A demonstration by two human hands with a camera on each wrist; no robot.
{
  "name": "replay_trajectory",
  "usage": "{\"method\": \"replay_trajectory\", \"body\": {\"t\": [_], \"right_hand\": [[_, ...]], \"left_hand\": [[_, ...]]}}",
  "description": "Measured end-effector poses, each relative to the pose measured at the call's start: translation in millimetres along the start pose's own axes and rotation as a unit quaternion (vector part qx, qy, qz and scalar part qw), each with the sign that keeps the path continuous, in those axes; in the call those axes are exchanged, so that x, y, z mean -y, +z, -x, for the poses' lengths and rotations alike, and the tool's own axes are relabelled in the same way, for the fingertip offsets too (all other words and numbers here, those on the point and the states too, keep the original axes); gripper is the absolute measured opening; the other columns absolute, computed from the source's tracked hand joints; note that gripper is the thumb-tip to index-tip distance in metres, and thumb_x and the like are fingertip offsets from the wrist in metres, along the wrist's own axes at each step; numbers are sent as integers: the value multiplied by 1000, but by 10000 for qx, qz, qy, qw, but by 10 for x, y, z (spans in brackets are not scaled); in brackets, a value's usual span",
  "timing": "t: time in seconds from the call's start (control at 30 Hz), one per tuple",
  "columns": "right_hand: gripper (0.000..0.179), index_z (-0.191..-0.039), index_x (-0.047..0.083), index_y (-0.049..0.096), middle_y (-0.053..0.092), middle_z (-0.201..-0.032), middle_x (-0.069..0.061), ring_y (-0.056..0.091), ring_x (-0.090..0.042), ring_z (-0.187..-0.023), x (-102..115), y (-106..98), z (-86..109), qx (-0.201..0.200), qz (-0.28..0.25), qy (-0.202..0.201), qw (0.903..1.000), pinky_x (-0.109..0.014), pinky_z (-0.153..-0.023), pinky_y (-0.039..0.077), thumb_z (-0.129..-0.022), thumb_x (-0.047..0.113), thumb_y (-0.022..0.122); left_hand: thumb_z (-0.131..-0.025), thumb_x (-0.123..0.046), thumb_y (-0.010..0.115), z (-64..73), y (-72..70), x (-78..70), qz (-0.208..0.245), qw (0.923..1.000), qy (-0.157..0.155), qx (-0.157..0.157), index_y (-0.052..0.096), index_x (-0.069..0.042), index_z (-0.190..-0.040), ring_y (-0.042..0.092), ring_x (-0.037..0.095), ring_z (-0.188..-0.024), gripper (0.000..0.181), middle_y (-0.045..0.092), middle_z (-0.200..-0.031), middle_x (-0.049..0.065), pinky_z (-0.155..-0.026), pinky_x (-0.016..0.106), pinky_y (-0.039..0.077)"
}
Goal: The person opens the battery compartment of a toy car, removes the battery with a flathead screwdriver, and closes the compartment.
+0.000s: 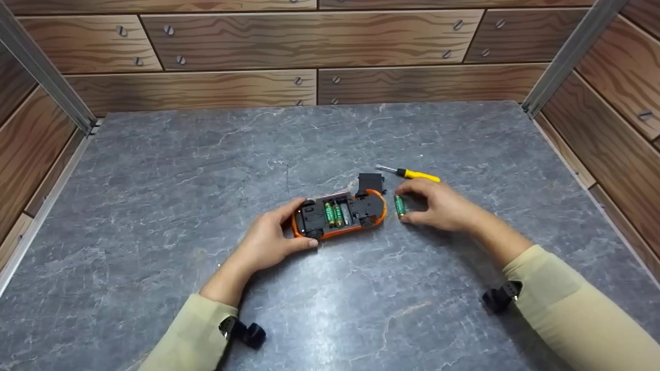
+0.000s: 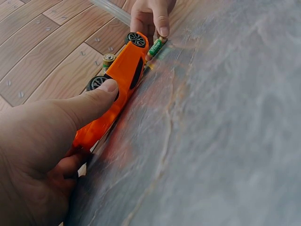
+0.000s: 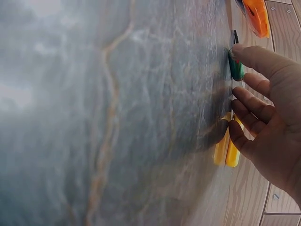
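An orange toy car (image 1: pixel 340 233) lies wheels up, its long side across my view. My left hand (image 1: pixel 263 239) grips its left end, thumb on the near side by a wheel (image 2: pixel 97 83) and fingers on the far side. Two green batteries (image 1: pixel 334 214) lie side by side in the open compartment (image 1: pixel 347 212) of the underside; the slot to their right shows bare. Just beyond the car's right end, my right hand (image 1: pixel 443 206) pinches another green battery (image 1: pixel 399 206) between thumb and fingertips, close over the table.
A black battery cover (image 1: pixel 371 183) lies behind the car's right end. Beyond my right hand is a screwdriver (image 1: pixel 412 174) with a yellow handle. The grey marbled table (image 1: pixel 180 154) is bordered by wood-patterned walls (image 1: pixel 309 41) at the back and sides.
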State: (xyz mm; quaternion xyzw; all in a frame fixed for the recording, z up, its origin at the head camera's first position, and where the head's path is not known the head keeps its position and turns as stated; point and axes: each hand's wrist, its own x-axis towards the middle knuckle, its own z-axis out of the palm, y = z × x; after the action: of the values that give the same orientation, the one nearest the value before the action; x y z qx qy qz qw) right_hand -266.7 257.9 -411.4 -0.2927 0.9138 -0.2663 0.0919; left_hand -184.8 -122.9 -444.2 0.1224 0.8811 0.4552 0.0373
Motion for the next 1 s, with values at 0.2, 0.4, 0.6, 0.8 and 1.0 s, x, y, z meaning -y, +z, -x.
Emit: {"method": "replay_trajectory", "body": {"t": [0.2,0.4,0.6,0.8,1.0], "right_hand": [[61,-142,2,62,64,-143,-17,54,-39,-137,12,-7,24,-4,-9,72,10000,-57,-120,37,-89,21,86],[64,-144,1,61,63,-144,-17,53,-39,-139,20,-14,39,38,-28,81,10000,-57,-121,36,-90,24,87],[65,-144,1,61,64,-145,-15,54,-36,-139,43,-37,39,19,-205,98,9997,-54,-120,38,-89,25,88],[67,-146,1,60,64,-144,-18,56,-38,-137,114,-90,30,-85,-372,98,9992,-56,-117,42,-91,28,87],[65,-149,4,58,61,-148,-16,56,-37,-135,283,-167,-29,-172,-221,-29,9996,-59,-111,47,-96,34,81]], "left_hand": [[-79,-37,96,3,8,7,33,10000,6,-2,48,-14,-161,56,31,-138,98,59,-152,14,-121,48,39],[-79,-37,95,13,24,15,-18,10000,-77,30,47,-16,-161,58,29,-136,98,59,-152,14,-120,46,40],[-80,-37,95,13,30,2,-9,10000,-3,9,49,-14,-161,53,29,-141,96,58,-154,12,-121,46,38],[-79,-36,95,8,11,-10,-4,10000,3,43,48,-14,-161,53,31,-142,97,57,-154,13,-122,47,37],[-79,-37,95,-10,5,8,-15,10000,-32,45,47,-15,-161,53,31,-141,98,56,-155,13,-122,47,37]]}}
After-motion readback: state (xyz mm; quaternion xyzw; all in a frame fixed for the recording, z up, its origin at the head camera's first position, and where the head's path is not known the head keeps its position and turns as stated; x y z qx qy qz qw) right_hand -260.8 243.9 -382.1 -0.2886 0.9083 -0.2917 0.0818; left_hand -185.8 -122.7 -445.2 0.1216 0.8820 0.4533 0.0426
